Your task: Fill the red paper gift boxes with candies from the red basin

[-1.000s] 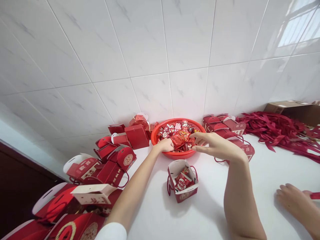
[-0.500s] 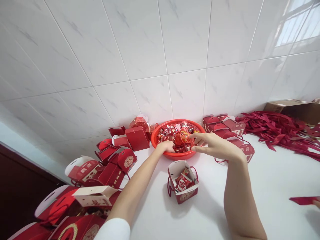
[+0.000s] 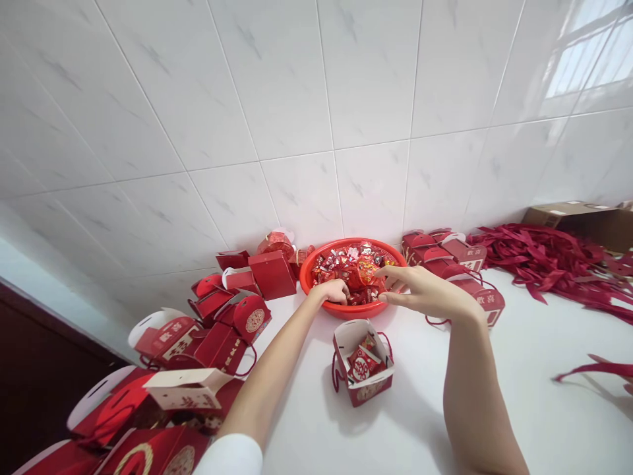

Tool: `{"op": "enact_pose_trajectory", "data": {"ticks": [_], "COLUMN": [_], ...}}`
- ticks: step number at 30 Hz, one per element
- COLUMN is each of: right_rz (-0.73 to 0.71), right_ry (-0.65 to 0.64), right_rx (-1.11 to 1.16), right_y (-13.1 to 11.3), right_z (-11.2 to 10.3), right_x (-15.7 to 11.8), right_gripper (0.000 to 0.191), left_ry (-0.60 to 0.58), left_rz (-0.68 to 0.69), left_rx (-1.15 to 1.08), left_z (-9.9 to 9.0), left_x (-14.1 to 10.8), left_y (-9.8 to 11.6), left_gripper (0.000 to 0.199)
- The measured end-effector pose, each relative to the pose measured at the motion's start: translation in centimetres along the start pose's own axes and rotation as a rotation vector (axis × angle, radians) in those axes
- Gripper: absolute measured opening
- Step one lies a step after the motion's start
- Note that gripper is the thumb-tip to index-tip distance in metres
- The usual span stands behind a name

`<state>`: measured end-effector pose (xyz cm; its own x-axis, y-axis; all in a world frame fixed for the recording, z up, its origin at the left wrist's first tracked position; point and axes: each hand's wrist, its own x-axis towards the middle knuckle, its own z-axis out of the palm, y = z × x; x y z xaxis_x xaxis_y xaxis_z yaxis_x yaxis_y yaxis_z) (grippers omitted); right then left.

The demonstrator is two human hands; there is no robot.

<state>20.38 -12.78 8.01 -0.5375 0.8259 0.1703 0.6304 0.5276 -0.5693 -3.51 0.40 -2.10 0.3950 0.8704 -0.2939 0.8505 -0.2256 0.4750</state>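
A red plastic basket (image 3: 302, 277) full of shiny wrapped candies (image 3: 341, 258) stands against the wall. My left hand (image 3: 335, 291) reaches over its front left rim, fingers curled down among the candies; whatever they grip is hidden. Over the right rim hovers my right hand (image 3: 420, 288), thumb and fingers apart, nothing visible between them. The fingertips are close to a gold-and-red wrapper (image 3: 366, 268). In front of the basket sits an open red gift box (image 3: 370, 390) with cord handles, holding a few red packets (image 3: 363, 364).
Red gift boxes (image 3: 222, 343) crowd the left side, and more boxes (image 3: 459, 254) stand right of the basket. Dark red ribbons (image 3: 534, 257) lie heaped at the right, before a cardboard box (image 3: 568, 212). Another person's hand holds a ribbon (image 3: 601, 369) at the right edge.
My left hand has shifted slightly right within the candies, its fingers more curled. My right hand has hardly moved. The ribbon at the right edge has moved up and changed shape.
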Motion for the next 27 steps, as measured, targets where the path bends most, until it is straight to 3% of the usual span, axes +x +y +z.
{"op": "enact_pose_trajectory", "data": {"ticks": [3, 8, 14, 21, 27], "right_rz": [-0.003, 0.009, -0.009, 0.02, 0.005], "right_ry": [0.008, 0.014, 0.031, 0.001, -0.017], "right_rx": [0.008, 0.014, 0.004, 0.011, -0.009], "right_y": [0.0, -0.1, 0.3, 0.1, -0.4], "right_z": [0.0, -0.1, -0.2, -0.2, 0.1], "right_x": [0.0, -0.1, -0.2, -0.1, 0.2], "right_gripper": [0.038, 0.04, 0.039, 0.038, 0.036], "left_ry": [0.08, 0.254, 0.465, 0.565, 0.669], "left_rz": [0.033, 0.115, 0.206, 0.257, 0.26], "left_rx": [-0.098, -0.273, -0.475, -0.588, -0.56], "left_z": [0.0, -0.2, -0.6, -0.8, -0.6], "left_x": [-0.3, -0.6, -0.9, -1.2, -1.3], "left_y": [0.1, 0.4, 0.5, 0.5, 0.5], "left_gripper": [0.027, 0.012, 0.016, 0.014, 0.009]}}
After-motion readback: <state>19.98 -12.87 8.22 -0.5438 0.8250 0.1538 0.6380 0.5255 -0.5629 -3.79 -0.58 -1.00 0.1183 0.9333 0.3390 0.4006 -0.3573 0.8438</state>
